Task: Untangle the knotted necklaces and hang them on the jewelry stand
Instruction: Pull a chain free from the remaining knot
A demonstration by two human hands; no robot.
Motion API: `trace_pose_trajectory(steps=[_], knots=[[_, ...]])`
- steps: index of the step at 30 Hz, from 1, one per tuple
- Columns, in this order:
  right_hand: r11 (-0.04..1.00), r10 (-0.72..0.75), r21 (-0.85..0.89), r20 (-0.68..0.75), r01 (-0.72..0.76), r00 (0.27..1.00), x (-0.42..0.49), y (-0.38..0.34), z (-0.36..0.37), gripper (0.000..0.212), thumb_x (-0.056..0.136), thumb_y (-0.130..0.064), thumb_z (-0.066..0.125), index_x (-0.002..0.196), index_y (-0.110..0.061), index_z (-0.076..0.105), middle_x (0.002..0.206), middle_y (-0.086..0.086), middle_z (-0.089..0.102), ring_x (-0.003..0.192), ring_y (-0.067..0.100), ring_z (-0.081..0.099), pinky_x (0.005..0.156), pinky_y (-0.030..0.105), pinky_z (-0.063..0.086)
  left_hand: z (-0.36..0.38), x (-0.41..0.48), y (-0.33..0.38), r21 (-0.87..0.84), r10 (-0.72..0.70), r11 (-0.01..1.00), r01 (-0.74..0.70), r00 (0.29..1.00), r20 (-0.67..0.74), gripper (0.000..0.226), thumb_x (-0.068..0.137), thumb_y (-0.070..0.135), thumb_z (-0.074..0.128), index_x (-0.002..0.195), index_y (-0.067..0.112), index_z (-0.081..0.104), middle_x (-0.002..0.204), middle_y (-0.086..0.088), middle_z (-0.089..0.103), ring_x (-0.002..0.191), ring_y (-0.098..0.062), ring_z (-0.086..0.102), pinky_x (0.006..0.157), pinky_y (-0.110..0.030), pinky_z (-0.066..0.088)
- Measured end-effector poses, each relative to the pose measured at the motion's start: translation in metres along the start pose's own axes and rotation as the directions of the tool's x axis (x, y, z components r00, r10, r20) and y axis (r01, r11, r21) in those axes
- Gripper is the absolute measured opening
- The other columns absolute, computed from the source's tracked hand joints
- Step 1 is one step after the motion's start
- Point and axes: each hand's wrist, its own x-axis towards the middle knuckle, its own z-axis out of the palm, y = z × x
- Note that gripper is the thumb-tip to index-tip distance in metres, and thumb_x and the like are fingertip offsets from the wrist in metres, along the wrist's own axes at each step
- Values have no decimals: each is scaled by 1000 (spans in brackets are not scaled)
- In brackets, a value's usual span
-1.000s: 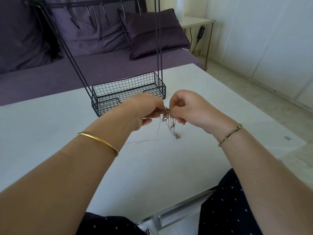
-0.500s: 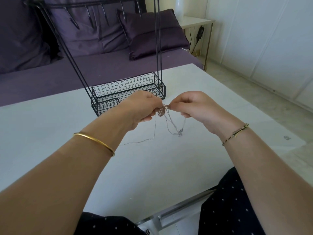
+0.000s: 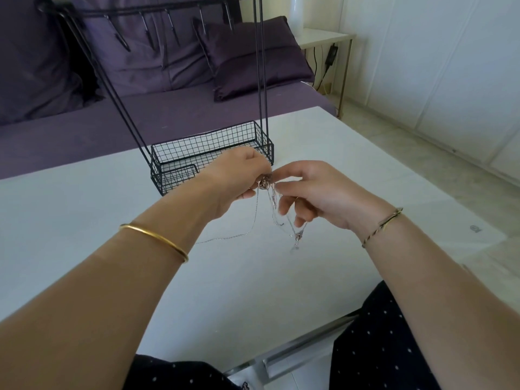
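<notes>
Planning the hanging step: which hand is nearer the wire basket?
Left. The left hand is just before the wire basket; the right hand is further right and farther back from it.

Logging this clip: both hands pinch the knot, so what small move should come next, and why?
Probably ease the left hand and right hand slightly apart to loosen the knot: both pinch it, the chains hang tangled below, and nothing hangs on the stand.

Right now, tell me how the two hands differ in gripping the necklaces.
The left hand is bunched, fingers curled tight; the right hand pinches with thumb and forefinger, its other fingers spread loose. The left wrist wears a gold bangle, the right a thin braided bracelet. Both pinch the tangled necklaces.
</notes>
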Motion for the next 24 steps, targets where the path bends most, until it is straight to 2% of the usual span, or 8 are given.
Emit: trace_pose_trajectory(steps=[3,6,11,13,16,19,21,24], knots=[[999,-23,-39,-26,22,999,1,-1,3,5,90,-10,62,94,-7,63,62,10,66,31,13,40,45,26,49,0,-1,1,-4,11,1000,-11,1000,7,11,91,11,53,82,16,56,72,2,51,68,-11,46,64,-24,41],[996,-71,-64,-124,64,990,2,1,2,5,89,-9,64,85,-6,65,61,8,66,32,14,46,48,30,53,0,-1,1,18,18,1000,-18,1000,2,13,92,10,53,80,15,55,70,1,50,66,-12,44,64,-24,41],[969,-226,-168,-297,182,928,4,5,-2,10,87,-10,64,81,-8,72,67,8,63,42,20,60,51,30,55,1,-1,-2,147,47,988,-41,998,-38,19,92,11,52,73,15,55,76,-3,52,72,-16,47,68,-27,46],[953,-281,-204,-334,223,900,5,5,-1,10,86,-9,64,81,-4,72,71,13,65,45,22,62,55,35,57,1,-1,-2,162,51,986,-43,998,-46,23,91,10,53,69,16,56,78,-4,53,74,-17,47,70,-27,46],[954,-297,-165,-380,252,876,5,5,2,9,86,-5,63,81,-3,71,71,10,66,46,22,61,58,41,59,0,-1,-2,158,42,987,-35,998,-46,21,91,12,56,70,17,57,76,-1,52,73,-16,49,74,-29,49],[968,-248,-50,-372,248,895,4,3,4,8,87,-2,62,83,-2,69,68,3,63,47,20,62,56,37,59,0,0,-1,153,43,988,-33,997,-63,16,89,15,60,74,17,54,77,1,53,72,-15,50,80,-35,49],[974,-189,59,-333,221,924,3,1,3,7,87,3,61,81,1,65,67,7,61,47,19,62,54,34,58,0,-1,0,134,44,990,-34,996,-73,16,90,14,59,75,16,53,78,0,54,74,-15,50,74,-31,48],[980,-138,95,-294,173,946,1,1,3,7,84,7,62,80,2,60,71,13,61,48,21,64,52,35,58,1,-3,1,117,62,992,-51,994,-90,21,93,11,52,72,15,52,77,-1,57,73,-14,50,63,-24,45]])
